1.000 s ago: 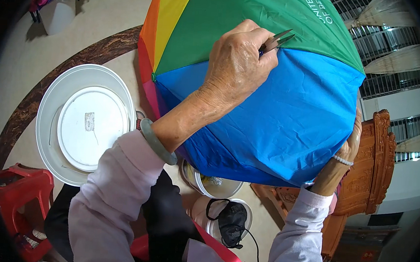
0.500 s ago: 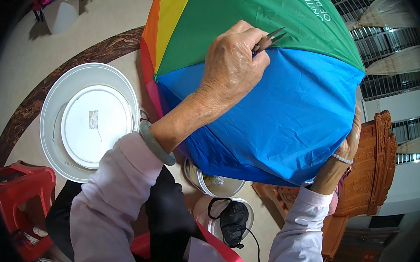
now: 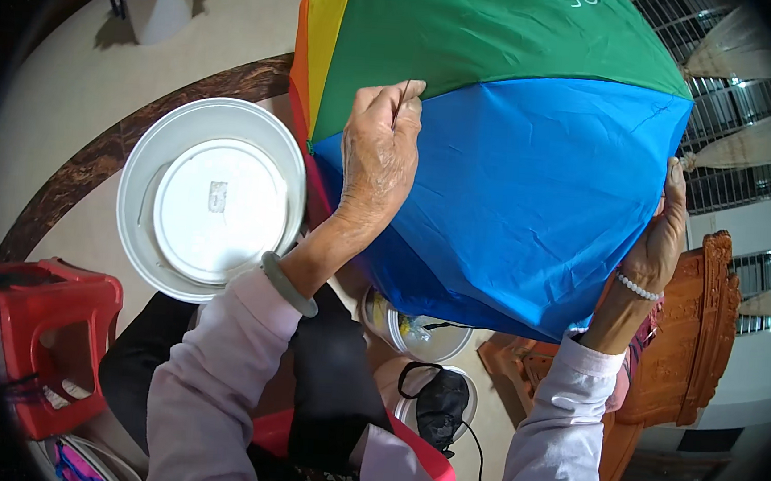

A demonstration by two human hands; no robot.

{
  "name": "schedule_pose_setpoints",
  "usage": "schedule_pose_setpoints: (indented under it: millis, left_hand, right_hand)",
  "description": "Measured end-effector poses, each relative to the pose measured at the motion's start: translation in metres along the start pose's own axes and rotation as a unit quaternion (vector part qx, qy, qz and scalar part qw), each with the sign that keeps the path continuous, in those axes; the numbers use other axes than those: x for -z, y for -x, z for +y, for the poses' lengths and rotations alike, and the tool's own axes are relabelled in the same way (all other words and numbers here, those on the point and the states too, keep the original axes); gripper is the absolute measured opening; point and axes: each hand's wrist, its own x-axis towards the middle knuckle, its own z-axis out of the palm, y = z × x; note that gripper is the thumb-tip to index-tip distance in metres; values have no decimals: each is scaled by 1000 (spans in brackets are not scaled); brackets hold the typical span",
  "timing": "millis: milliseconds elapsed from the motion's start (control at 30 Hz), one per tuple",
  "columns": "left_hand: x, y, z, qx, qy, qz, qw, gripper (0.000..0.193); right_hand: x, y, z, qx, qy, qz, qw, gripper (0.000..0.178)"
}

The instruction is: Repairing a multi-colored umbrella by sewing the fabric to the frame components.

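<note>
A rainbow umbrella [image 3: 533,179] fills the space ahead of me, its canopy spread with blue and green panels uppermost. At its right edge, my right hand [image 3: 658,242] grips the blue fabric, thumb on the near side and the other fingers partly hidden. My left hand [image 3: 378,155] is closed in a pinch above the seam between green and blue. A thin dark strip shows between its thumb and forefinger; this looks like the small scissors seen earlier, now nearly edge-on, with most of them hidden by the fingers.
Left of the umbrella stands a big white bucket [image 3: 132,156] with a round white lid [image 3: 215,255] inside. A red stool [image 3: 69,285] is at lower left. Below the canopy are a smaller bucket [image 3: 459,339] and a black pouch [image 3: 439,410] on another bucket. Carved wooden furniture [image 3: 688,324] stands right.
My left hand has drawn back left and down, and the scissor blades no longer show clearly. The umbrella has shifted slightly right in view, with my right hand still on its edge.
</note>
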Motion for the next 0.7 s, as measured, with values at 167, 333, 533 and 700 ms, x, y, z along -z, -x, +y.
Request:
schedule_pose_setpoints:
  millis: [167, 333, 533, 700]
  left_hand:
    - [23, -14, 18, -84, -2, -28, 996, 21]
    - [28, -15, 24, -140, -18, -78, 987, 22]
    - [19, -37, 11, -172, -92, -110, 975, 12]
    - [9, -43, 3, -209, -143, -93, 963, 9]
  right_hand:
    - [-14, -3, 2, 66, 61, -26, 996, 28]
    - [-6, -13, 6, 136, 143, -54, 979, 25]
    - [-21, -6, 4, 35, 35, -63, 997, 20]
    - [-34, 0, 1, 39, 18, -75, 996, 22]
